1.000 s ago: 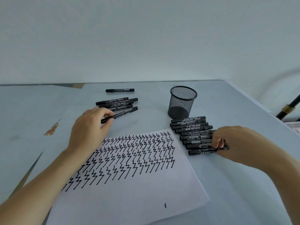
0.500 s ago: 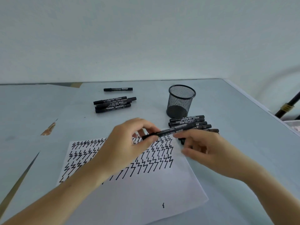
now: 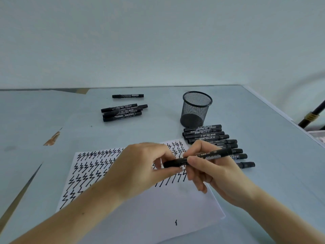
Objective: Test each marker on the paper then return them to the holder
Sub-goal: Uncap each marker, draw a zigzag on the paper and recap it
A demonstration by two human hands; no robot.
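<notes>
Marker in hand: a black marker [image 3: 202, 157] is held level above the paper's far right part, between both hands.
Left hand: the left hand [image 3: 140, 169] has thumb and fingers curled round the marker's left end, probably the cap; I judge it is set to pull the cap off.
Right hand: the right hand [image 3: 213, 170] pinches the barrel with thumb and forefinger, the other fingers loosely bent below, steadying the body against that pull.
Paper: the paper [image 3: 140, 213] lies near the desk's front edge, its far half filled with rows of black zigzags, one small mark near its front right corner; the bare front half leaves room for more strokes.
Right row: a row of markers [image 3: 204, 132] lies side by side just beside the paper's right edge, within easy reach; likely untested.
Far group: four markers [image 3: 123, 111] lie toward the desk's far edge, one apart from the rest.
Holder: the mesh holder [image 3: 196, 108] stands upright behind the right row; no marker shows in it, so returns are not yet begun.
Desk: the desk [image 3: 263, 182] carries everything.
</notes>
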